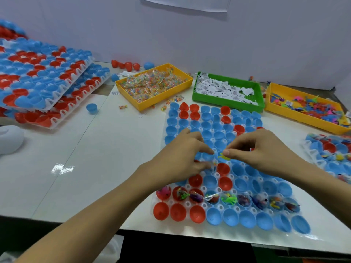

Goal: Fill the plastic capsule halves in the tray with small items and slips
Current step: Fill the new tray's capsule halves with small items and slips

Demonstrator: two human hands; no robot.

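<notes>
Both hands over capsule tray [226,186] on counter [95,149]

Left hand [180,158] pinching small bead packet [214,164]; right hand [266,150] pinching yellow toy figure [224,157] just beside left fingers [208,149], above blue capsule halves [207,155].

I counted two hands over the work, my left hand [182,158] and my right hand [266,150]. On the desk [95,149] stood three bins: two yellow, one with bead packets [153,85] and one with small toys [305,107], and one green bin with slips [228,89]. In the tray [218,204] one row held nine filled capsule halves; the row nearest me had three red and six blue empty halves. Four loose red halves [125,65] lay behind the bins.
</notes>
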